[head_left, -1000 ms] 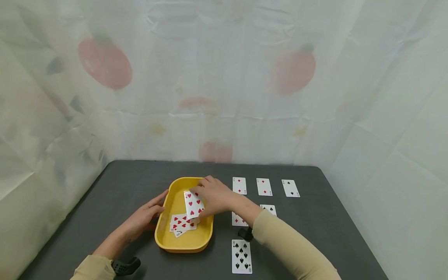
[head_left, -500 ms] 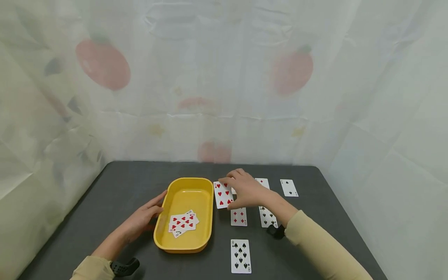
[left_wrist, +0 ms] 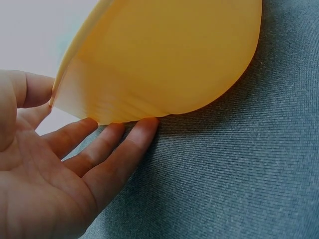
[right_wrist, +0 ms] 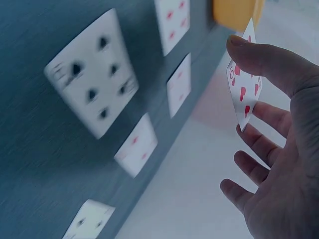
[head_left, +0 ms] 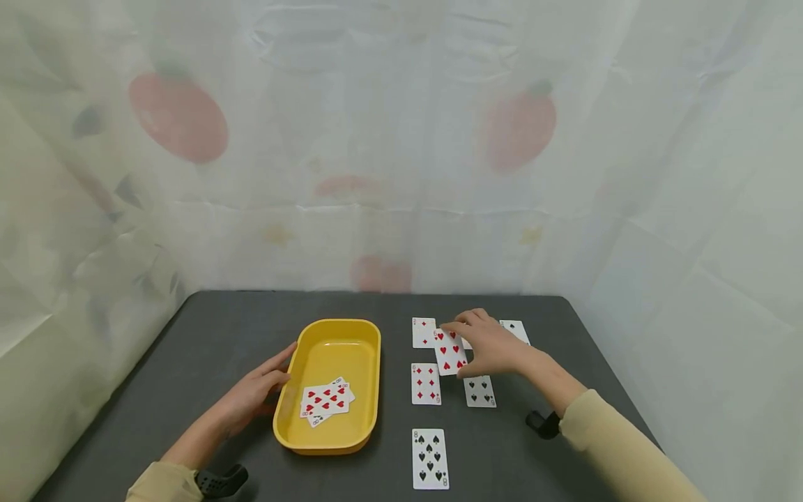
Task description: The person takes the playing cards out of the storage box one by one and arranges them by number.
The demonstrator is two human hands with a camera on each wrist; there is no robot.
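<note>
Right of centre in the head view, the right hand (head_left: 495, 346) pinches a red hearts card (head_left: 449, 352) between thumb and fingers, holding it above the rows of face-up cards on the dark table (head_left: 219, 335); the wrist view shows the other fingers spread loosely below it. In the lower left, the left hand (head_left: 254, 392) lies flat with straight fingers touching the outer wall of the yellow tray (head_left: 366, 335), which holds a few hearts cards (head_left: 327, 401).

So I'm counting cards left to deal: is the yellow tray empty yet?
Not empty. The yellow tray holds a few overlapping face-up heart cards; the right hand pinches another heart card above the table.
</note>
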